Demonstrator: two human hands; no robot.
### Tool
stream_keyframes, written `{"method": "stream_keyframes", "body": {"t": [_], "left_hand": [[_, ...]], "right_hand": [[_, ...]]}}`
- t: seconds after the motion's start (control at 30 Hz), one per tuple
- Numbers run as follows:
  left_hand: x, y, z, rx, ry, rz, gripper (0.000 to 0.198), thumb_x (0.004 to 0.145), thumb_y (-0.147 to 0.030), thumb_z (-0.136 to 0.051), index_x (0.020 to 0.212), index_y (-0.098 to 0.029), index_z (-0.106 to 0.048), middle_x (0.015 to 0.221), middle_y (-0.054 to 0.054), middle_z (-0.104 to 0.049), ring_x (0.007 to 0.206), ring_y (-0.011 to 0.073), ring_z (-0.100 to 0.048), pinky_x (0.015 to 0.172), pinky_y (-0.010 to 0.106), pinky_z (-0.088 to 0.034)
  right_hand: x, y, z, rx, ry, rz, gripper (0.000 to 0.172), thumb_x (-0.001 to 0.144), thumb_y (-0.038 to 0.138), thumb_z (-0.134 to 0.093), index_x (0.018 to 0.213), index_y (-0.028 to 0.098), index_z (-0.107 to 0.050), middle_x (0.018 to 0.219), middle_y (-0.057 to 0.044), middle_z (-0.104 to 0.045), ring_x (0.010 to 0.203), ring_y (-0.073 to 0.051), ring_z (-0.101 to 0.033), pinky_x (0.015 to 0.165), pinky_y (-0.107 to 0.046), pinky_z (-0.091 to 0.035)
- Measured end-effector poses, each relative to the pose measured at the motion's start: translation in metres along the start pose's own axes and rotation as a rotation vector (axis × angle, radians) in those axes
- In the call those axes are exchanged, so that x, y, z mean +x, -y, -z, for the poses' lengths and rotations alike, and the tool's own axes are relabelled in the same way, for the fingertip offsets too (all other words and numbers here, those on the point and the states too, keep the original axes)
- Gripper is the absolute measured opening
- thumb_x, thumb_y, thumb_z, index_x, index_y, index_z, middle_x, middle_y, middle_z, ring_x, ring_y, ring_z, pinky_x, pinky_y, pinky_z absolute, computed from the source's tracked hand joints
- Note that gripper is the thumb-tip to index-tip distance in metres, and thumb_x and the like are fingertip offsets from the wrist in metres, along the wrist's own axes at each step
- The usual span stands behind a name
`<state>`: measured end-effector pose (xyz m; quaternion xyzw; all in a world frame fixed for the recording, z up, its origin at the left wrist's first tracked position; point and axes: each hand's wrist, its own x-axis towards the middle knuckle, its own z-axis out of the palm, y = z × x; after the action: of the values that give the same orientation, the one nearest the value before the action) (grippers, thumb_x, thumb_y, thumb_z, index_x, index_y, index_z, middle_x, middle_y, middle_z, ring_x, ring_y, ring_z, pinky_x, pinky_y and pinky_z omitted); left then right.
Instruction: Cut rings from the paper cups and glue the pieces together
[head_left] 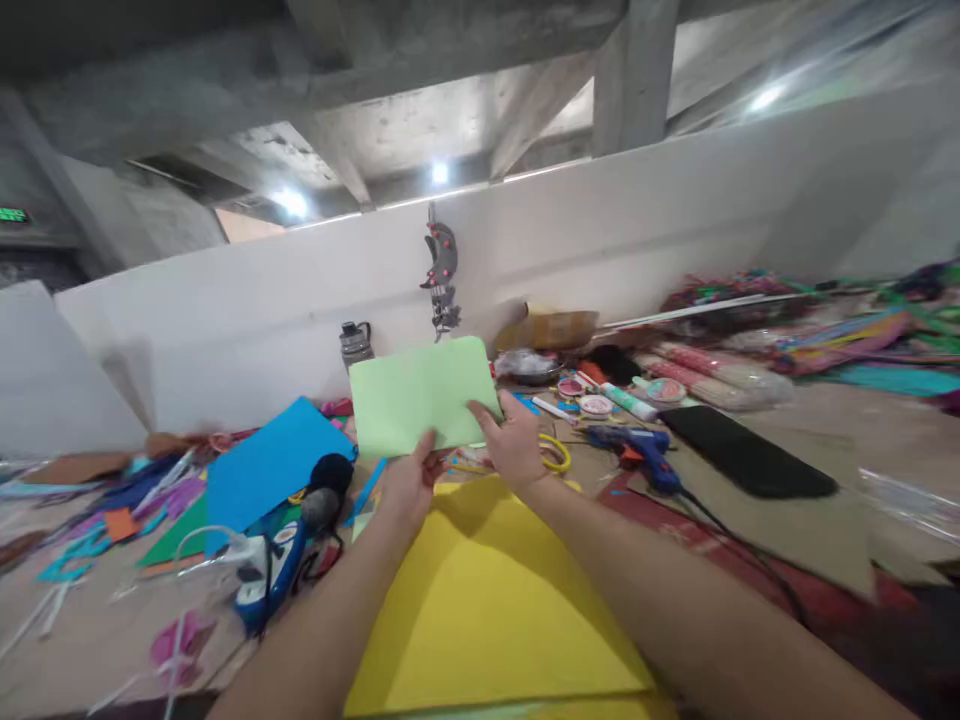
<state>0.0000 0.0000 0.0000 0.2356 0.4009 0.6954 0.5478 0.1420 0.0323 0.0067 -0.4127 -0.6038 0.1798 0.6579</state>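
A light green sheet (420,395), paper or thin foam, is held up above the table between my two hands. My left hand (411,480) pinches its lower edge, thumb in front. On its right side my right hand (514,440) grips the corner, thumb on the face and fingers behind. Below my forearms lies a large yellow sheet (495,600). Just beyond it, partly hidden by my right hand, are yellow-handled scissors (555,455).
To the right lie a blue glue gun (645,450) with its cord and a black rectangular slab (750,455). On the left are a blue sheet (277,460) and a power strip (274,570). A bottle (355,343) stands by the white wall.
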Motion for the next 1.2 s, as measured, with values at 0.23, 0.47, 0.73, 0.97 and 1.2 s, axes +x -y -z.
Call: {"method": "stream_keyframes", "body": {"t": [0.23, 0.47, 0.73, 0.97, 1.2], "left_hand": [[-0.003, 0.004, 0.003, 0.035, 0.214, -0.035, 0.033, 0.067, -0.021, -0.080, 0.097, -0.017, -0.067, 0.090, 0.005, -0.075, 0.070, 0.0170, -0.070, 0.055, 0.023, -0.052], [-0.006, -0.001, 0.000, 0.036, 0.117, -0.097, 0.025, 0.061, -0.018, -0.083, 0.081, -0.016, -0.067, 0.072, 0.001, -0.069, 0.055, 0.0107, -0.062, 0.050, 0.021, -0.045], [-0.002, -0.007, 0.000, 0.037, 0.034, -0.143, 0.024, 0.058, -0.016, -0.084, 0.074, -0.014, -0.066, 0.060, -0.001, -0.064, 0.050, 0.0088, -0.058, 0.046, 0.018, -0.039], [0.001, -0.009, 0.002, 0.026, 0.010, -0.134, 0.025, 0.056, -0.016, -0.085, 0.071, -0.012, -0.065, 0.057, 0.000, -0.064, 0.049, 0.0095, -0.059, 0.045, 0.019, -0.039], [0.005, -0.002, 0.007, -0.019, 0.108, -0.158, 0.037, 0.051, -0.029, -0.090, 0.075, -0.012, -0.067, 0.061, 0.004, -0.068, 0.052, 0.0120, -0.062, 0.045, 0.020, -0.040]], "right_hand": [[0.001, 0.005, 0.003, 0.058, -0.003, -0.043, 0.035, 0.083, 0.053, -0.058, 0.087, 0.019, -0.065, 0.082, -0.005, -0.071, 0.072, -0.018, -0.059, 0.065, -0.027, -0.044], [-0.002, 0.013, 0.000, 0.280, 0.115, -0.114, 0.037, 0.081, 0.047, -0.062, 0.101, 0.016, -0.066, 0.099, -0.008, -0.074, 0.085, -0.020, -0.065, 0.073, -0.030, -0.051], [-0.005, 0.020, -0.001, 0.300, 0.294, -0.351, 0.050, 0.073, 0.044, -0.067, 0.113, 0.015, -0.061, 0.088, -0.007, -0.073, 0.061, -0.017, -0.062, 0.048, -0.026, -0.047], [-0.007, 0.015, -0.008, 0.158, 0.300, -0.304, 0.031, 0.067, 0.041, -0.067, 0.085, 0.014, -0.068, 0.066, -0.004, -0.068, 0.057, -0.018, -0.059, 0.055, -0.029, -0.046], [-0.008, 0.009, -0.011, 0.239, 0.229, -0.237, 0.029, 0.068, 0.039, -0.066, 0.084, 0.015, -0.069, 0.073, -0.005, -0.070, 0.062, -0.017, -0.058, 0.057, -0.028, -0.046]]}}
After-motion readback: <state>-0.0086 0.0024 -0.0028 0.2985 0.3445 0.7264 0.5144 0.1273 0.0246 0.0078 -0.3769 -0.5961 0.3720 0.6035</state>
